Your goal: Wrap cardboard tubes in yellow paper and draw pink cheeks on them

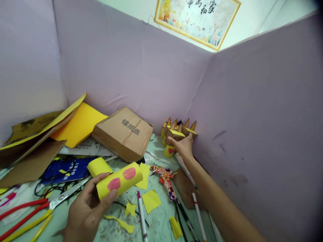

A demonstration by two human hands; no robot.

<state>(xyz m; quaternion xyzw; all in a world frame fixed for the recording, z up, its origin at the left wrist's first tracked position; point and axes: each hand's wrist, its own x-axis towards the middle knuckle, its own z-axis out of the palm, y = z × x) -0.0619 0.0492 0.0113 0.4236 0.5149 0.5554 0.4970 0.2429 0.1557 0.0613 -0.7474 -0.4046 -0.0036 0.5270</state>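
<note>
My left hand [85,208] grips a yellow paper tube [120,179] with two pink ovals on its side. A second yellow roll [99,167] lies just behind that tube. At the back corner, my right hand [183,146] has its thumb and fingers around a cardboard figure [174,135] with a yellow top and brown pointed spikes. Below this figure is a yellow paper piece [169,151] with a red heart. More spiked figures [191,126] stand close around, partly hidden by one another and by my hand.
A hot glue gun [165,179] with a patterned cover lies mid-table. Around it are markers [141,215], yellow paper scraps [151,201] and a yellow star [130,209]. Red-and-yellow-handled scissors [47,205] lie left. A brown box [123,134] and yellow sheets [78,124] lean against the rear wall.
</note>
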